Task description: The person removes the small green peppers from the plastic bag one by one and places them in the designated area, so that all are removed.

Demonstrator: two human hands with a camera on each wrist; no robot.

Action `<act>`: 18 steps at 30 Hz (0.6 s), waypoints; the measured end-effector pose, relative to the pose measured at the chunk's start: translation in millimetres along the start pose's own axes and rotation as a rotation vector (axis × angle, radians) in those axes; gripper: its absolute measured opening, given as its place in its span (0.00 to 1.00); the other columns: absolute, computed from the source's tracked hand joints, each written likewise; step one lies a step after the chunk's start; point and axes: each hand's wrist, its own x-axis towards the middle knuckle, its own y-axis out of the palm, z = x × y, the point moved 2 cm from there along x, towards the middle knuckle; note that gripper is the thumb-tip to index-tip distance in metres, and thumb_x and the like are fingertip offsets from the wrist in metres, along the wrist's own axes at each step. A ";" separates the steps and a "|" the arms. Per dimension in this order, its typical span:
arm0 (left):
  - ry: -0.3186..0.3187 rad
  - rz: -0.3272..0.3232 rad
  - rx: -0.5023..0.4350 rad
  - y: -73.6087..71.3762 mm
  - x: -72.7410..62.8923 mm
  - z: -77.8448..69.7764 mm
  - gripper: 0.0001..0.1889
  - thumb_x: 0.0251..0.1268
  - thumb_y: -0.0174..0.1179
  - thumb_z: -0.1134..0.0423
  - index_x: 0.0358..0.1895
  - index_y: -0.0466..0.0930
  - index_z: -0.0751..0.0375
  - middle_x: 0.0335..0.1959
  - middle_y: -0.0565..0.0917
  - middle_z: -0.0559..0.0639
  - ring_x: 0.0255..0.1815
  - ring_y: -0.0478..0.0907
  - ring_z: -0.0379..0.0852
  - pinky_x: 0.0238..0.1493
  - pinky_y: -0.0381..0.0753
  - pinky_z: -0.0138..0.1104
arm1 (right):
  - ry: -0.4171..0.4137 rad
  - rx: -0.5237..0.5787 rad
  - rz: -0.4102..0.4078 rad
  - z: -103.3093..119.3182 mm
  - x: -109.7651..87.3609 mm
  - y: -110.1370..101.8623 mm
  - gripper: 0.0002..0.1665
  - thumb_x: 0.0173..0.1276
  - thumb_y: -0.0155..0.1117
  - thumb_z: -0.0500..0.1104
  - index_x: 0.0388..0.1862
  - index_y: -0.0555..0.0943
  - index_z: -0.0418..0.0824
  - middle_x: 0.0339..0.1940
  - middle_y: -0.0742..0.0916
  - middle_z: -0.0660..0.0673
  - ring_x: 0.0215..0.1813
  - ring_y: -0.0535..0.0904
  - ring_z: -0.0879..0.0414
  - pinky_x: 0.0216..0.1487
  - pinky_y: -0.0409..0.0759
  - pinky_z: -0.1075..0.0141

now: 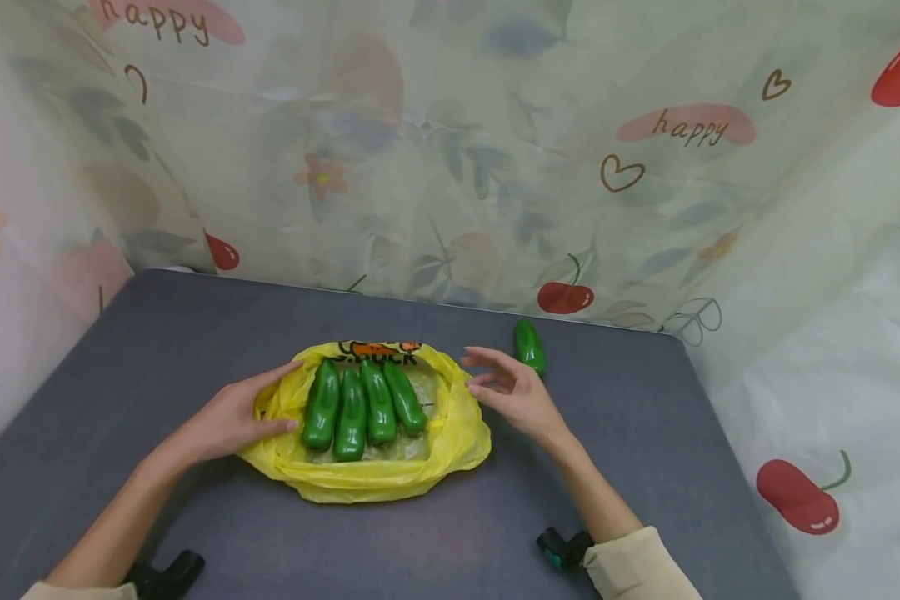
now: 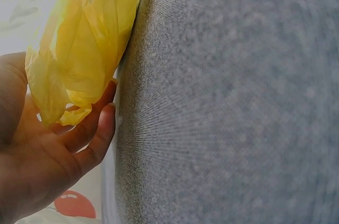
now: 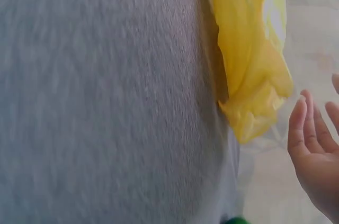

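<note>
A yellow plastic bag [image 1: 390, 483] lies on the table with its mouth spread wide. Inside it, several shiny green peppers [image 1: 351, 415] rest side by side. My left hand [image 1: 228, 417] is at the bag's left end, thumb and fingers spread around its edge; the left wrist view has the fingers [image 2: 100, 134] loosely bent against the yellow plastic. Over by the bag's right rim, my right hand [image 1: 517, 396] holds nothing, and the right wrist view shows it apart from the bag [image 3: 249, 60]. Beyond that hand, another green pepper [image 1: 527, 343] lies on the table, its near end partly hidden.
The dark grey tabletop [image 1: 450, 550] extends around the bag. Behind and beside it hangs a pale curtain [image 1: 435, 150] printed with cherries, leaves and hearts. Black wrist straps [image 1: 562, 548] sit at both forearms.
</note>
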 end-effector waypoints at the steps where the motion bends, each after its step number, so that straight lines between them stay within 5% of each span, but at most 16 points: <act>1: -0.001 -0.001 -0.001 -0.2 -0.2 0.4 0.44 0.61 0.70 0.50 0.77 0.59 0.60 0.69 0.69 0.68 0.68 0.67 0.67 0.62 0.66 0.62 | -0.005 0.005 0.008 0.5 1.0 2.8 0.31 0.70 0.65 0.35 0.71 0.72 0.38 0.62 0.80 0.33 0.55 0.81 0.38 0.50 0.82 0.62; 18: 0.001 -0.002 -0.008 2.0 -1.5 1.3 0.42 0.61 0.70 0.54 0.76 0.60 0.62 0.70 0.69 0.68 0.69 0.65 0.67 0.64 0.64 0.62 | 0.027 0.064 0.101 -0.8 8.3 39.1 0.31 0.69 0.64 0.31 0.71 0.71 0.37 0.66 0.76 0.30 0.61 0.78 0.36 0.53 0.81 0.63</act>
